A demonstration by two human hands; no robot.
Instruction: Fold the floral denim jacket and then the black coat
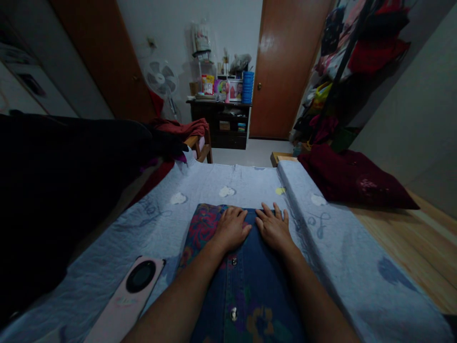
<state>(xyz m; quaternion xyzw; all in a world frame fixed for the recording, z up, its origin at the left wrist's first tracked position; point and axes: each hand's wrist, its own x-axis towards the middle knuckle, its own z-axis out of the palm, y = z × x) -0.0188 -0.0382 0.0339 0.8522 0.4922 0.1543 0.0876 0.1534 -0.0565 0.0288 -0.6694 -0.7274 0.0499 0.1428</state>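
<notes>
Folded floral denim garment [250,290] on bed sheet [210,178], long axis near-far, button strip pointing away from us. L hand [232,228] + R hand [274,227] flat on far end, fingers spread, nothing gripped. Phone [124,300] near left.

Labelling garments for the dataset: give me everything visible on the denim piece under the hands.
The denim garment is dark blue, apparently cotton, with red floral patches upper left, orange-yellow flowers lower down, and a stitched placket with two shiny buttons. It lies flat, seemingly folded, on the pale blue sheet. Both hands rest on its far end; its near end leaves the frame.
</notes>
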